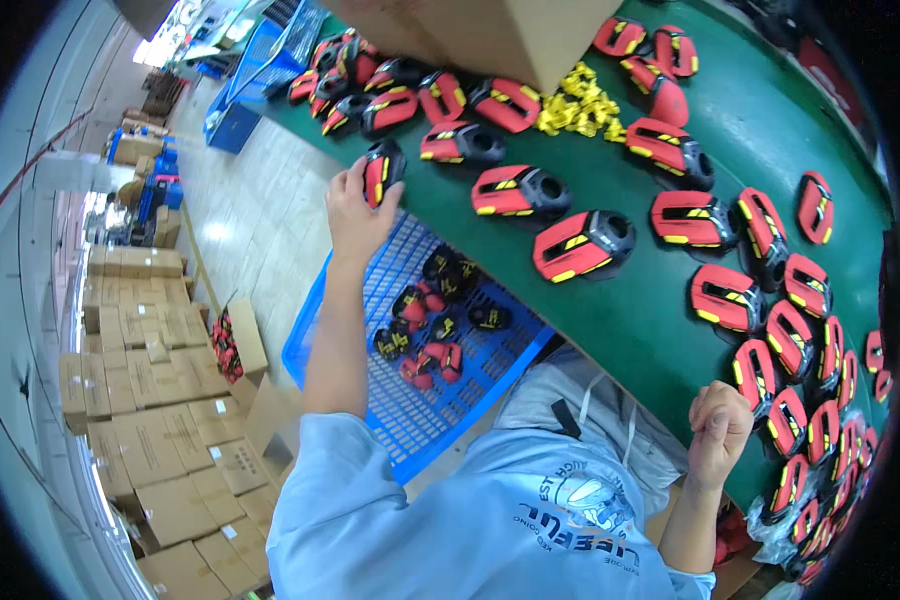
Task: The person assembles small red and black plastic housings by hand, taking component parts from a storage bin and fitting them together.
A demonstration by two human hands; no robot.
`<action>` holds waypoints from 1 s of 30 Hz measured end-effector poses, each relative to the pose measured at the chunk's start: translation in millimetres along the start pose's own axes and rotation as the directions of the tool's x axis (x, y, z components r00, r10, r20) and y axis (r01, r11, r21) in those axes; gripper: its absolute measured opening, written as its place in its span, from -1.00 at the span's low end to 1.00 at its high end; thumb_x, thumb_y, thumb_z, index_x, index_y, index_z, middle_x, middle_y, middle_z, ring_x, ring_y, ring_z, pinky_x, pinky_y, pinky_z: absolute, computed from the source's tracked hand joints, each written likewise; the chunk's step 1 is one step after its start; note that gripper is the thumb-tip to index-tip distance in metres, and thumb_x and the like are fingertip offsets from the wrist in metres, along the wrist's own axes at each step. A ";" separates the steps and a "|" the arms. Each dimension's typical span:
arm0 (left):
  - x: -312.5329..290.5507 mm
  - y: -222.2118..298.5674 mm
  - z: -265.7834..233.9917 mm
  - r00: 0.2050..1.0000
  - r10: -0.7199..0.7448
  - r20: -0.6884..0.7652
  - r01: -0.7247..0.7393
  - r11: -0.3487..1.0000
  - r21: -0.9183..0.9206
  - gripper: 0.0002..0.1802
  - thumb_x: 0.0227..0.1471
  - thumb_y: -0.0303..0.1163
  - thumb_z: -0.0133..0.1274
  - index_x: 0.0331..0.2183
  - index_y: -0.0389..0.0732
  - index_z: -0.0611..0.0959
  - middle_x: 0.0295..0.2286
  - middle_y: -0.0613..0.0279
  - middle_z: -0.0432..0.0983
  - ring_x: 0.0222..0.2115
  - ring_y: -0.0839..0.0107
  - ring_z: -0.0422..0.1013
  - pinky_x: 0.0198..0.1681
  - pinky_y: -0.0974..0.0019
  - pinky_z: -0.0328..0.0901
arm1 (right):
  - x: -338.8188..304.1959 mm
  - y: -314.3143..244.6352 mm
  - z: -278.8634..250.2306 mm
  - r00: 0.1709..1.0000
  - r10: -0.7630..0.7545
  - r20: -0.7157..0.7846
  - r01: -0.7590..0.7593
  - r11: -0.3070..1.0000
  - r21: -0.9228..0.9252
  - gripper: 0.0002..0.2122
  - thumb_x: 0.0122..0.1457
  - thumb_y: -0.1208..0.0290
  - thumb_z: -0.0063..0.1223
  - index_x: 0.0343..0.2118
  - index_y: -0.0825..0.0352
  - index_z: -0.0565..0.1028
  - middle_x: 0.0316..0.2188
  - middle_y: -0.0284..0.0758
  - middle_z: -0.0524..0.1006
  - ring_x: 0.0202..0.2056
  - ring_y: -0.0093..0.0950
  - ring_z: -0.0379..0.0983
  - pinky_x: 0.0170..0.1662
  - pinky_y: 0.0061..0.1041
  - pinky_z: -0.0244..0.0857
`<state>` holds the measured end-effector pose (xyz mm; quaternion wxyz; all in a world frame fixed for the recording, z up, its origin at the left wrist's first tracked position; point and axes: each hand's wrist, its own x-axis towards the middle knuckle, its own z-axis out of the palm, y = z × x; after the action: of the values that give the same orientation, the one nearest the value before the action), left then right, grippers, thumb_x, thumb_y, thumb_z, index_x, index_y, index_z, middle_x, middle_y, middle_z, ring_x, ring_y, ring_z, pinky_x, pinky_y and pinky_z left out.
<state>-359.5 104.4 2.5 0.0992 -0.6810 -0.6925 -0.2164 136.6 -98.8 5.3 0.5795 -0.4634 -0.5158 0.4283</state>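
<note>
My left hand (360, 212) is closed around a red and black plastic shell (378, 176) with yellow strips, beside the table's left edge. Close to the table's front edge, my right hand (718, 432) is curled with its fingers pressed together; whatever may be in them is hidden. Three similar shells, a front one (582, 246), a middle one (518, 193) and a back one (460, 145), lie in a slanting row on the green table (610, 325). Each shows a round hole in its black end. A small heap of yellow plastic pieces (580, 106) lies behind them.
More red shells (790, 338) crowd the table's right side, with others beside a cardboard box (470, 35) at the back. A blue basket (420, 455) below the edge holds several red and black parts (432, 362). Stacked cartons (160, 440) stand on the floor at left.
</note>
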 end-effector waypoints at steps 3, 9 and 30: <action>25.4 -2.3 24.2 0.999 0.013 -0.053 -0.021 0.988 -0.155 -0.34 0.05 -0.14 0.34 0.09 -0.31 0.59 -0.10 -0.22 0.52 -0.05 -0.12 0.47 0.07 -0.02 0.37 | -5.6 2.5 -7.0 0.998 0.021 -0.051 -0.024 0.998 -0.056 -0.45 0.43 0.07 -0.03 -0.69 0.33 0.39 -0.75 -0.38 0.33 -0.67 -0.52 0.17 -0.56 -0.45 -0.04; 48.6 16.5 53.8 0.984 0.053 -0.172 -0.088 0.975 -0.205 -0.33 0.15 -0.13 0.30 0.16 -0.34 0.56 0.05 -0.25 0.41 0.05 -0.10 0.41 0.16 0.03 0.31 | -7.8 2.9 -11.4 0.999 0.017 -0.036 -0.021 0.995 -0.093 -0.55 0.39 0.20 0.01 -0.66 0.34 0.46 -0.71 -0.35 0.42 -0.66 -0.47 0.28 -0.56 -0.42 0.06; 215.5 336.4 81.1 0.247 0.809 0.534 -0.909 0.384 -0.161 -0.17 -0.18 -0.32 0.42 0.19 -0.02 0.54 0.10 0.15 0.43 0.15 0.00 0.29 0.32 -0.04 0.20 | -2.4 -9.6 -17.0 0.987 0.111 0.113 -0.101 0.991 -0.087 -0.87 0.13 0.52 0.28 -0.53 0.39 0.59 -0.62 -0.29 0.52 -0.59 -0.39 0.46 -0.53 -0.40 0.29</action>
<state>-26.4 326.5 79.1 0.0663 -0.9643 -0.2174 0.1360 153.4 -104.7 13.6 0.5052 -0.4874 -0.5406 0.4636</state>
